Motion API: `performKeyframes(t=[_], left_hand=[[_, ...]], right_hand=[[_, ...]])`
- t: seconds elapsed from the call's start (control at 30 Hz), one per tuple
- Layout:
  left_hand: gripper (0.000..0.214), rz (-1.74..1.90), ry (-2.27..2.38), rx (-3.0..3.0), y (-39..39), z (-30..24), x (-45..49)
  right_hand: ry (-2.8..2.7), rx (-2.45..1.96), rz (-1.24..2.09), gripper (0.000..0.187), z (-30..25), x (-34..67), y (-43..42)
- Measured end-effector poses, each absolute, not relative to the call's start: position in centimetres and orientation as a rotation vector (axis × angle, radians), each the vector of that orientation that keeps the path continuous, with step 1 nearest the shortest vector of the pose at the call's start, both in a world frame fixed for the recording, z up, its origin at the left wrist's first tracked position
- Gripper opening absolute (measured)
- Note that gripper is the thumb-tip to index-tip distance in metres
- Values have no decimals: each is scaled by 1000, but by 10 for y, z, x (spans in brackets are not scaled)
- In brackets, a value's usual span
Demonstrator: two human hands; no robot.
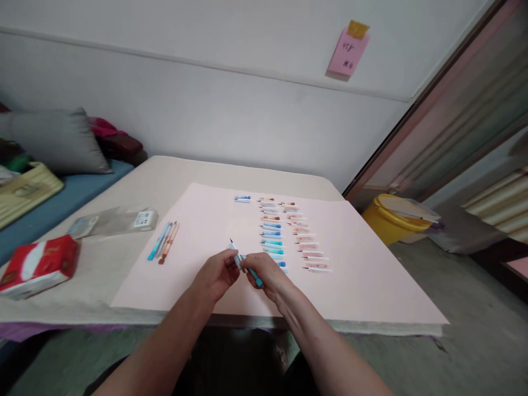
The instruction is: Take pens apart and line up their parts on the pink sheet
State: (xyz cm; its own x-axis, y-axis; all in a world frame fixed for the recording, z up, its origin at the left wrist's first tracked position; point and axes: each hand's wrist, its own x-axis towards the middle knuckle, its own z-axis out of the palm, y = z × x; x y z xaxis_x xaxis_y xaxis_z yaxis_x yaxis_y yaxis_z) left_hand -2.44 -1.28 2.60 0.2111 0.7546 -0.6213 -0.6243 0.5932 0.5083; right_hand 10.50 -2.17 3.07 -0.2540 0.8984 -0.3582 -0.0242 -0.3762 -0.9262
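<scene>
A slim pen (236, 257) with a dark tip, a pale body and a teal end is held over the near middle of a pink sheet. My left hand (216, 275) pinches it near the tip, which points up and to the left. Around its rear part my right hand (266, 270) is closed, with the teal end showing below the fingers. Just beyond my right hand lies a column of blue, teal and brown pens (271, 234). Farther right runs a second column of mostly pinkish pens (306, 240). My right hand partly hides the nearest blue pens.
At left on the pink sheet (363, 286) lies a small group of blue, grey and brown pens (164, 241). Beside the sheet are a clear plastic bag (117, 223) and a red tissue pack (39, 265). A yellow bucket (381, 225) stands right of the table.
</scene>
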Motion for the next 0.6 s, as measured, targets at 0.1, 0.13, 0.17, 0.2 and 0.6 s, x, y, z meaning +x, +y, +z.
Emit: performKeyframes(t=[0.1,0.13,0.17,0.2,0.6], left_hand=[[7,964,990,179,-13,27,-24],[8,969,995,190,-13,28,-24],[9,976,992,203,-13,28,-23],[10,984,985,214,-14,28,-23],[13,1022,1001,183,-13,26,-21]], right_hand=[[-1139,-1305,1720,12,30,105,-22],[-1148,-1305,1725,12,30,105,-22],[-1159,-1301,1732,13,30,105,-22],[-1171,-1292,1740,14,30,105,-23],[-1036,-1223,1768,28,17,115,-6]])
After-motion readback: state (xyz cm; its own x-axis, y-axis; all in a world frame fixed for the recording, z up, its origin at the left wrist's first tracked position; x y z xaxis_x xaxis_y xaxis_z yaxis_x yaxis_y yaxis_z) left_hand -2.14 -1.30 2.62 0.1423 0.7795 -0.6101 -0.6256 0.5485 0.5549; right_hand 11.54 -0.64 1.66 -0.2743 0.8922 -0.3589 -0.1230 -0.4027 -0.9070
